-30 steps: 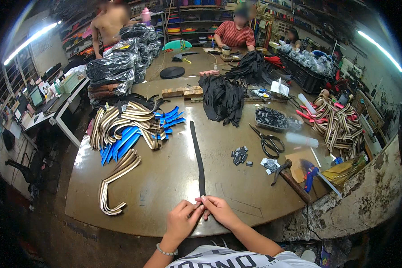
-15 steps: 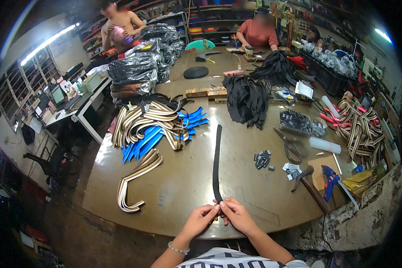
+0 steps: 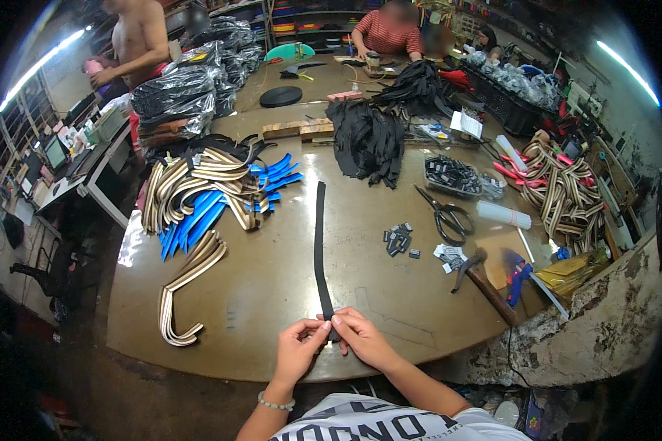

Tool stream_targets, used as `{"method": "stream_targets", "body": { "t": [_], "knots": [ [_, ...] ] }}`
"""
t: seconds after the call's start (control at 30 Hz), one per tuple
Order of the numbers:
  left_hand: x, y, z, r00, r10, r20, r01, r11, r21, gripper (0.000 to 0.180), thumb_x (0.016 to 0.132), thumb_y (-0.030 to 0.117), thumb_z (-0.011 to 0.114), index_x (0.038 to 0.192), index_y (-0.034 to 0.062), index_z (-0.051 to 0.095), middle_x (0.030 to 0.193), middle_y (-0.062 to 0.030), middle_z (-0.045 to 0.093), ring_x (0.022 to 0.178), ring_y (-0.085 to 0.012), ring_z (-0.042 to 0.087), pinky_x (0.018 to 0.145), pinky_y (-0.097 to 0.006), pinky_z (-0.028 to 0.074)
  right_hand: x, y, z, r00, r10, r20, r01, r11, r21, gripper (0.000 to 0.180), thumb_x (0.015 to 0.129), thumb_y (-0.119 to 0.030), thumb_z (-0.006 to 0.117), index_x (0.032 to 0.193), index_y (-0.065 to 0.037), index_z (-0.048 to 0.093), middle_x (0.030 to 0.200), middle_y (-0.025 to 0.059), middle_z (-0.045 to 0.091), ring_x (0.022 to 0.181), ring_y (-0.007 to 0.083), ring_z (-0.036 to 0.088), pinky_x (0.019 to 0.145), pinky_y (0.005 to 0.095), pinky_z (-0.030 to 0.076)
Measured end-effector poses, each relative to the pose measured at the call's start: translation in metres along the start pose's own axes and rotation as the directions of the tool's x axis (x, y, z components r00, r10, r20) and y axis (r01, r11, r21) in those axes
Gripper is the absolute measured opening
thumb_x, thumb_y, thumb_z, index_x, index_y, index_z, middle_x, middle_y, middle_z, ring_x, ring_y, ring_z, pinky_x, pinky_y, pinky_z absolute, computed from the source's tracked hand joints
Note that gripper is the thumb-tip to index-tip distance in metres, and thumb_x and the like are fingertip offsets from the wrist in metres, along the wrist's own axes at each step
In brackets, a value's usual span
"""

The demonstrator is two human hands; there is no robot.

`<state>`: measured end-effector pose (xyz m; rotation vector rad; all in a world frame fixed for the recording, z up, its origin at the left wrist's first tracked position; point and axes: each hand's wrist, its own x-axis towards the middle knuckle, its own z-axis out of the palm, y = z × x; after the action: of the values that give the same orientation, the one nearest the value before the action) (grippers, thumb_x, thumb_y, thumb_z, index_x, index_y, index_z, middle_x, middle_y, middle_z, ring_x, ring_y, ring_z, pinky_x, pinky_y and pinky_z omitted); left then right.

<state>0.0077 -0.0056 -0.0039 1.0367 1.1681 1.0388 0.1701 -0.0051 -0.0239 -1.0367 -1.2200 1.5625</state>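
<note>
A long black webbing strap (image 3: 320, 250) runs straight away from me over the brown table. Its near end is pinched between the thumbs and fingers of both my hands, close to the table's front edge. My left hand (image 3: 301, 344) grips it from the left, a beaded bracelet on that wrist. My right hand (image 3: 360, 339) closes on it from the right, thumb almost touching the other thumb. A short piece of the strap shows below the thumbs; fingers hide the rest. Small black buckle-like pieces (image 3: 398, 239) lie in a pile right of the strap.
Cream-and-brown straps (image 3: 198, 184) with blue strips lie left. Black strips (image 3: 368, 140) are heaped beyond. At right are scissors (image 3: 449, 220), a hammer (image 3: 489, 290), a blue glue gun (image 3: 518, 279) and a box of black parts (image 3: 452, 175). A person in a striped shirt (image 3: 386, 33) works across the table.
The view has shifted, so the table appears further left. Both hands keep their pinch on the strap's near end. At the far left, the shirtless person has moved left and turned away.
</note>
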Motion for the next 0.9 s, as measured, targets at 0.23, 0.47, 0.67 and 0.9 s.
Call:
{"method": "stream_targets", "body": {
  "t": [0.23,0.47,0.67,0.9],
  "knots": [
    [-0.002,-0.003,-0.002,0.997,0.001,-0.074,-0.010,0.992,-0.125,0.016,0.092,0.015,0.071,0.094,-0.0001,0.068,0.073,0.0013,0.063,0.061,-0.0039,0.054,0.053,-0.018,0.040,0.000,-0.003,0.000,1.000,0.018,-0.001,-0.018,1.000,0.019,0.032,0.101,-0.025,0.058,0.114,0.003,0.064,0.101,0.0060,0.054,0.065,0.0099,0.054,0.058,0.0245,0.046],
    [-0.002,-0.011,-0.005,0.997,-0.071,0.019,0.073,0.924,-0.375,0.015,0.093,0.015,0.070,0.096,0.0004,0.066,0.071,0.0013,0.061,0.056,-0.0044,0.049,0.051,-0.019,0.038,-0.003,-0.007,0.001,1.000,0.017,-0.024,-0.017,1.000,0.019,0.029,0.097,-0.020,0.064,0.115,0.003,0.066,0.099,0.0050,0.060,0.068,0.0083,0.053,0.061,0.0226,0.045],
    [0.003,-0.014,-0.002,0.981,-0.106,0.160,0.179,0.803,-0.569,0.015,0.093,0.015,0.069,0.096,0.0004,0.065,0.070,0.0012,0.060,0.055,-0.0046,0.048,0.051,-0.020,0.038,-0.003,-0.009,-0.004,0.999,0.039,-0.008,-0.038,0.995,0.087,0.026,0.095,-0.014,0.065,0.114,0.004,0.066,0.093,0.0027,0.060,0.070,0.0077,0.053,0.062,0.0218,0.044],
    [-0.004,-0.006,0.004,0.996,0.069,-0.057,-0.069,0.998,-0.005,0.016,0.093,0.014,0.069,0.092,-0.0012,0.067,0.076,0.0001,0.064,0.062,-0.0034,0.051,0.056,-0.019,0.040,0.000,-0.001,-0.002,0.996,0.060,-0.060,-0.048,0.981,0.186,0.026,0.094,-0.020,0.068,0.107,0.003,0.063,0.084,0.0015,0.062,0.066,0.0072,0.055,0.059,0.0228,0.046]
  ]
}}
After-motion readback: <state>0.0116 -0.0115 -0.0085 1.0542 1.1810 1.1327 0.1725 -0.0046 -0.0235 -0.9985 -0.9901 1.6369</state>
